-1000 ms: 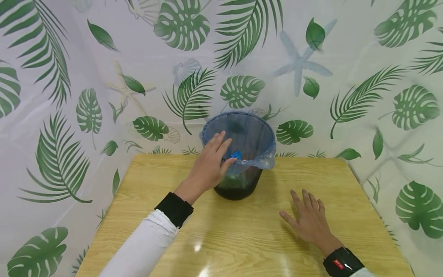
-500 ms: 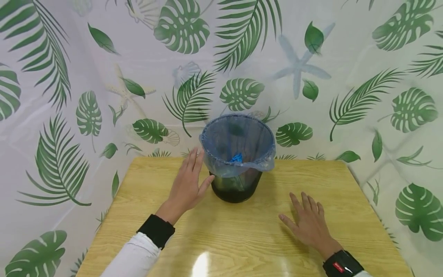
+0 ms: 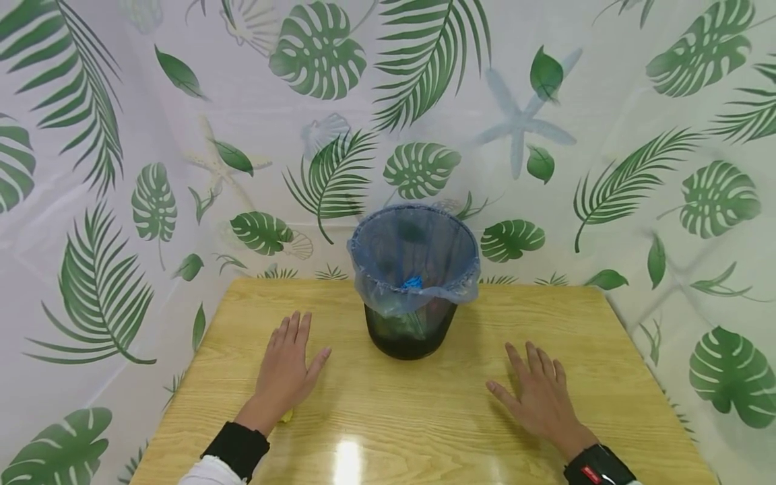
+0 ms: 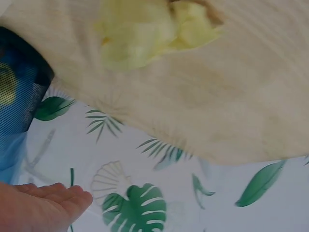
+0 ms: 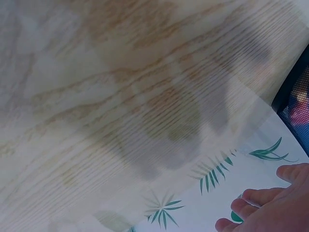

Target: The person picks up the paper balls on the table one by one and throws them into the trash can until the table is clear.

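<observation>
A dark mesh waste bin (image 3: 407,337) stands toward the back of the wooden table, lined with a translucent blue bag (image 3: 388,300) folded over its rim. Inside it shows a crumpled bright-blue piece (image 3: 413,283). To the left of the bin, my left hand (image 3: 283,374) hovers or rests with straight fingers, holding nothing. Beneath its wrist peeks a yellow crumpled thing (image 3: 287,416); the left wrist view shows more of this yellow thing (image 4: 145,31), blurred, with a brownish edge. My right hand (image 3: 541,397) lies at the bin's right with fingers spread, nothing in it.
The wooden table (image 3: 400,417) meets a leaf-patterned sheet (image 3: 424,101) at its back, and the sheet rises along both sides too. The bin stands close to the back edge.
My left hand has moved from over the bin's rim down and left, away from the bin. A yellow crumpled thing now shows by its wrist. The right hand stays put.
</observation>
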Demonstrator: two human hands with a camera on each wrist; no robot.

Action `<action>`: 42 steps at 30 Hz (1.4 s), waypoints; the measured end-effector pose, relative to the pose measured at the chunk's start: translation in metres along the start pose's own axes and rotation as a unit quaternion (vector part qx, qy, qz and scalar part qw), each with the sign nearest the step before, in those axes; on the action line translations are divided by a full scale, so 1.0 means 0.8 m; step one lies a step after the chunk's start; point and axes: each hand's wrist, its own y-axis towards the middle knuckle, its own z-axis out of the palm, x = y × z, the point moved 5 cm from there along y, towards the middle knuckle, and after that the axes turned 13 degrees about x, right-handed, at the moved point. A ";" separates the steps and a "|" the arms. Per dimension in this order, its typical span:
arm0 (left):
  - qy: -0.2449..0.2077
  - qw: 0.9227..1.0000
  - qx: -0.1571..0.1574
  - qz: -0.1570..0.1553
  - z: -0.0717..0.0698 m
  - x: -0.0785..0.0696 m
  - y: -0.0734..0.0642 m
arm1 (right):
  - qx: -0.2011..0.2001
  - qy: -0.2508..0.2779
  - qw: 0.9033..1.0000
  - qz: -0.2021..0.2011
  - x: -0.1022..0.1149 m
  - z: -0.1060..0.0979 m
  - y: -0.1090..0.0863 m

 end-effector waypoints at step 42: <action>-0.010 0.987 0.124 -0.104 0.086 0.057 -0.088 | -0.019 -0.011 1.000 -0.008 0.005 -0.008 -0.002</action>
